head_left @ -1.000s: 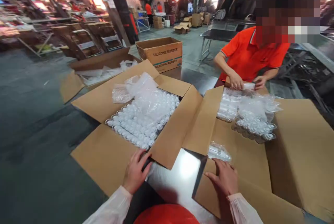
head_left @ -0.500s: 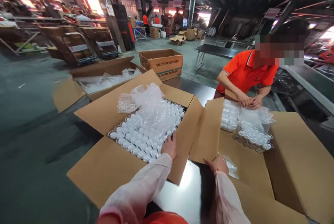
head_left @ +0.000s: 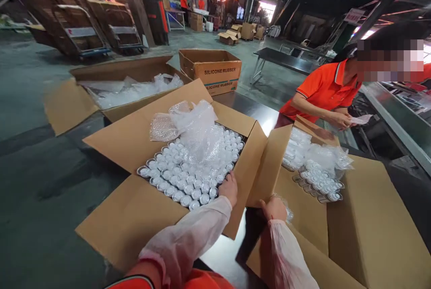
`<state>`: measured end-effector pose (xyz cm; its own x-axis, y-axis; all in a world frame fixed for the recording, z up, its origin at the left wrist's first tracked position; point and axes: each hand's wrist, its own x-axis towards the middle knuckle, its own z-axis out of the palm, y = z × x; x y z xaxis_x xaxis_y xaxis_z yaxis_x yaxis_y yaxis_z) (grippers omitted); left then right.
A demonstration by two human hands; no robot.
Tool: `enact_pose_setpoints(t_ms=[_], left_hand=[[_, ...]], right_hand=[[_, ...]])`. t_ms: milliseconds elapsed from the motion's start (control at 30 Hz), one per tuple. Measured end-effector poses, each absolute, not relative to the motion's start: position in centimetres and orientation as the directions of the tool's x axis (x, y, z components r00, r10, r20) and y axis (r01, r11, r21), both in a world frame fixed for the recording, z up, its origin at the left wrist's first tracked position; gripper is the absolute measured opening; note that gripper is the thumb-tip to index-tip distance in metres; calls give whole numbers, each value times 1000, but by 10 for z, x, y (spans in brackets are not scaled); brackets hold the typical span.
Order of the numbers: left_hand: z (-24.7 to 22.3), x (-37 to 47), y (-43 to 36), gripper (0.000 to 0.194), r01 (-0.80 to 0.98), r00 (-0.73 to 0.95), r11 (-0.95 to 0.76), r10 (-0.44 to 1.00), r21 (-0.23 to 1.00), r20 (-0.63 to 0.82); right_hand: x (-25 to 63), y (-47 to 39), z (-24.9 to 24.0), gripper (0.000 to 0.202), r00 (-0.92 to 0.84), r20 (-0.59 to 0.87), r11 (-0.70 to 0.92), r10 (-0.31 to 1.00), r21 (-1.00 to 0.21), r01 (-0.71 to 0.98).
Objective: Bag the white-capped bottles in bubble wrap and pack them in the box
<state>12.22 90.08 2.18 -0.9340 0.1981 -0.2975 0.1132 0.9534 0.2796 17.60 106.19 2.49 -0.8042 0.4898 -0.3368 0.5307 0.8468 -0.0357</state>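
Note:
An open carton (head_left: 117, 217) holds rows of white-capped clear bottles (head_left: 182, 186), with crumpled bubble wrap (head_left: 202, 134) over the farther ones. My left hand (head_left: 229, 189) rests at this carton's right side, fingers stretched along the edge of the bottles; it holds no bottle. To the right, my right hand (head_left: 274, 209) is closed over the near-left edge of a second open carton (head_left: 346, 217), its thumb pointing left and its other fingers partly hidden. Small clear plastic packing lies beside those fingers. Inside the second carton, bundled bottles (head_left: 318, 183) lie toward the far side under plastic wrap (head_left: 323, 156).
A co-worker (head_left: 323, 91) in orange stands beyond the second carton, holding a piece of wrap (head_left: 361, 120). Behind the first carton are a carton of bubble wrap (head_left: 134, 91) and a "SILICONE RUBBER" box (head_left: 215, 73). The cartons stand on a dark shiny table (head_left: 251, 107).
The second carton has shifted left and turned slightly, with my right hand on its edge. The co-worker's hands have moved right, off the bottles, with a piece of wrap. My view has tilted down.

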Motion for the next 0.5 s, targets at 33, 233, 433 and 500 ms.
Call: enact_pose_setpoints(t_ms=[33,233,433,500], left_hand=[[21,121,900,78,120,-935,952,203,281,-290],[17,126,898,64,121,-948,946,200,300,-246],[26,135,947,64,224,-880,712,441,666,-175],[26,126,968,68,58,-808,662,471,748,-354]], right_hand=[[174,1059,26,32,-808,-336,852,485,-25,522],[165,1045,27,30,-814,-343,871,468,22,491],[175,1056,21,30,-807,-338,858,484,1,514],[183,1065,19,31,-794,-336,841,507,-9,541]])
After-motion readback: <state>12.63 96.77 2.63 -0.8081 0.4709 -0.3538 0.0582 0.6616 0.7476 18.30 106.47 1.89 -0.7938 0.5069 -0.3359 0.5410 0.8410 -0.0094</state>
